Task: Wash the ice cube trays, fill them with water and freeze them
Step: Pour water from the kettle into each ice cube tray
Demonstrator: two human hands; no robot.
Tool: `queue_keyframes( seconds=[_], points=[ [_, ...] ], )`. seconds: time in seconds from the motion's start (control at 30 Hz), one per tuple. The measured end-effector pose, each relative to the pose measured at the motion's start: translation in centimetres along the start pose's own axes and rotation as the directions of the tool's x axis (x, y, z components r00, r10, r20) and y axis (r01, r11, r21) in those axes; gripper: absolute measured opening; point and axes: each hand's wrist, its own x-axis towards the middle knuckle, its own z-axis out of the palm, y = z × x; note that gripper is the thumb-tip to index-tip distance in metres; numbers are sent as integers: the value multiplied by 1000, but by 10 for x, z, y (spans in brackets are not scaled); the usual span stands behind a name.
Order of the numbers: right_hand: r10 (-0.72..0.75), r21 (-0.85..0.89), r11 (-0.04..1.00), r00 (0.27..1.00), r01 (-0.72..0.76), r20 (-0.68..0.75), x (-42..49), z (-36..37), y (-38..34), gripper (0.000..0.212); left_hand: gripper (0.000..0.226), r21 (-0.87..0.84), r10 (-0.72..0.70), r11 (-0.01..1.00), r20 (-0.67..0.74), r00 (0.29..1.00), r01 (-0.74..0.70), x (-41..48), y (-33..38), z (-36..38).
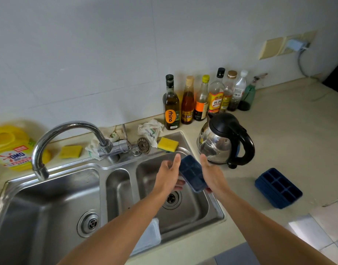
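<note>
A dark blue ice cube tray (192,174) hangs tilted over the right basin of the steel sink (183,152). My left hand (167,175) holds its left edge, thumb on top and fingers underneath. My right hand (212,175) grips its right edge the same way. More dark blue ice cube trays (278,187), stacked, lie on the counter to the right of the sink. The faucet (55,138) arches over the left basin and no water runs from it.
An electric kettle (224,138) stands right behind the held tray. Several bottles (202,100) line the wall. Yellow sponges (167,144) and rags sit on the sink's back ledge. A yellow detergent jug (9,148) stands far left. A translucent lid (151,238) lies on the sink's front edge.
</note>
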Motion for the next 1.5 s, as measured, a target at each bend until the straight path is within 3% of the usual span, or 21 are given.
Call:
queue_keyframes(
  seconds=[0.13, 0.2, 0.27, 0.37, 0.5, 0.7, 0.97, 1.13, 1.23, 1.37, 1.5],
  points=[
    [45, -36, 998, 999, -44, 21, -3, 15, -3, 74, 55, -146, -146, 978, 47, 988, 151, 7, -15, 18],
    [38, -80, 996, 999, -36, 22, -4, 18, -5, 73, 50, -130, -117, 985, -26, 993, 113, 15, -20, 19],
    [50, -90, 995, 998, -47, 29, -5, 19, -5, 66, 48, 1, -25, 1000, -71, 997, 25, 23, -23, 18],
    [2, -90, 996, 1000, -1, 17, -6, 21, -4, 57, 45, 139, 84, 987, -15, 996, -81, 24, -23, 20],
    [-70, -161, 985, 996, 61, -51, -3, 21, 4, 56, 45, 148, 89, 985, 4, 996, -88, 24, -27, 30],
    [-29, -64, 998, 999, 28, -17, -2, -1, 27, 55, 43, 127, 139, 982, 30, 990, -141, 19, -35, 56],
    [-52, -31, 998, 985, 58, 163, -11, -74, 78, 19, 48, 203, 69, 976, 74, 995, -82, 17, -42, 107],
    [-93, -116, 988, 993, 101, 71, 3, -106, 108, 7, 44, 74, -135, 989, 109, 985, 127, 10, -37, 155],
    [-68, -168, 983, 996, 75, 49, 18, -121, 123, 8, 29, 21, -163, 987, 143, 976, 162, 7, -40, 180],
    [-117, -306, 940, 984, 153, 133, 30, -131, 134, 12, 19, -55, -159, 985, 87, 983, 164, 7, -44, 200],
    [-164, -524, 797, 943, 299, 289, 30, -143, 132, 13, 20, -71, -179, 981, -7, 984, 178, 10, -47, 214]
  ],
)
